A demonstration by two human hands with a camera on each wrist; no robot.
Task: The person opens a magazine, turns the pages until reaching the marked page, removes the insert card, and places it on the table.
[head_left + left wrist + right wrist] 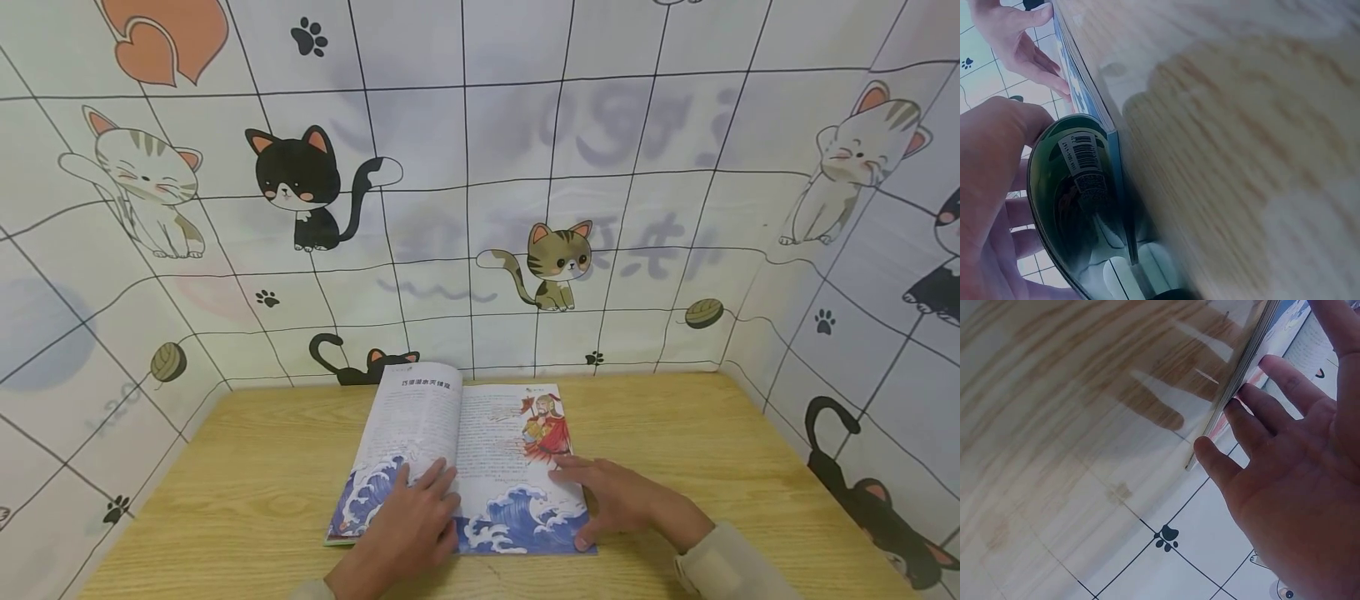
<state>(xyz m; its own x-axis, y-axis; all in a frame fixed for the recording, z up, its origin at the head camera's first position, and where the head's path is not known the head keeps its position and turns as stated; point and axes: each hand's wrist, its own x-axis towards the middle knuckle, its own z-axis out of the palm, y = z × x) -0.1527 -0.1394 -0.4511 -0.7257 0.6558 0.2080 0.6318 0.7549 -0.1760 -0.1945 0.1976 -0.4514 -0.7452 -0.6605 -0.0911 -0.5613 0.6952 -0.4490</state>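
Observation:
An open book (491,467) lies on the wooden table, with text and blue wave drawings on both pages and a red-robed figure on the right page. My left hand (408,521) rests on the lower left page by the fold, fingers spread. At the right page's outer edge, my right hand (618,496) touches the paper, fingers extended and thumb near the bottom corner. In the right wrist view, the fingertips of this right hand (1291,462) meet the book's edge (1235,384). Neither hand visibly grips anything.
The wooden table (247,475) extends around the book. A white gridded covering (420,208) with cartoon cats rises behind and at both sides. In the left wrist view, a dark green curved surface with a barcode label (1082,156) sits beside the hand; its kind is unclear.

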